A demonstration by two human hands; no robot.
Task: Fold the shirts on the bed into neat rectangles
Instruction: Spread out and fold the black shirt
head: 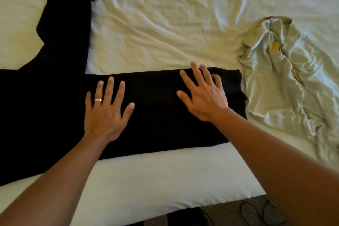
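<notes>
A black shirt (pixel 157 108) lies across the near part of the bed, its body folded into a long band that runs left to right. One long sleeve (pixel 67 24) stretches away toward the top left. My left hand (pixel 106 110) rests flat on the band with the fingers spread, a ring on one finger. My right hand (pixel 203 95) presses flat on the band's right part, fingers straight. A crumpled pale green shirt (pixel 286 82) with yellow marks lies to the right, touching the black shirt's right end.
The bed is covered by a wrinkled white sheet (pixel 165 24). Its near edge (pixel 165 189) runs along the bottom. Below it, on the brown floor, lie a dark cable (pixel 256 213) and a dark object (pixel 185 216).
</notes>
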